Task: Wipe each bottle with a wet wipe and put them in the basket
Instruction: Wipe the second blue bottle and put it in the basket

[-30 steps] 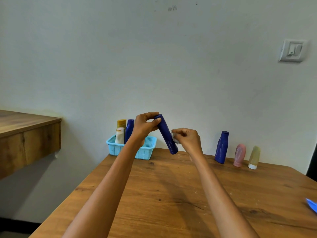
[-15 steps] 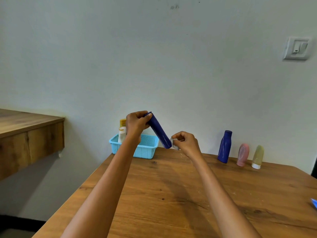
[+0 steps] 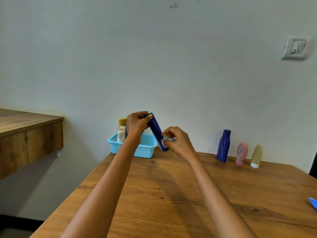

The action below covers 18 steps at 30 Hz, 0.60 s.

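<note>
In the middle of the frame, over the wooden table, my left hand grips the top of a dark blue bottle, and my right hand pinches a wet wipe against its lower end. The blue basket behind already holds a few bottles. Three more at the right are left, I think: a blue bottle, a pink bottle and a yellow bottle.

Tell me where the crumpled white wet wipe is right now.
In the head view, the crumpled white wet wipe is pinched in the right hand, pressed against the lower end of the tilted dark blue cylindrical bottle, just right of the light blue plastic basket.
</note>
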Tool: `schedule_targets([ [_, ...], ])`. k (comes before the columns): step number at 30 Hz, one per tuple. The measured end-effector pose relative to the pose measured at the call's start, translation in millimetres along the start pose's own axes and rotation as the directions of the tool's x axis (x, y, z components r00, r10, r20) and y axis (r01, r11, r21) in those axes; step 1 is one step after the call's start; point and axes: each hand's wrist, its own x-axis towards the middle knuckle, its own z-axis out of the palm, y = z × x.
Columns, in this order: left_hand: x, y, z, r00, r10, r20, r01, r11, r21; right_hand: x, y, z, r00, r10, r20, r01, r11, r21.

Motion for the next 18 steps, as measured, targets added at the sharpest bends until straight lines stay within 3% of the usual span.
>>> schedule_targets([
  [5, 3, -1, -2, 0.995, 0.005, -0.100, -0.005, 1.000, 0.000, 4, -11, 13, 0.986, -0.153, -0.069, 0.150, 0.988, -0.049],
  [11, 7, 2, -13, 0.989, 0.008, -0.149, -0.016, 0.998, -0.053, -8, 18, 15, 0.995, 0.094, 0.014, -0.095, 0.984, 0.151],
  [18, 4, 5, -12, 0.999, 0.030, 0.040, -0.025, 0.991, -0.128, -4, 23, -3, 0.952, 0.297, -0.067, -0.241, 0.868, 0.434],
])
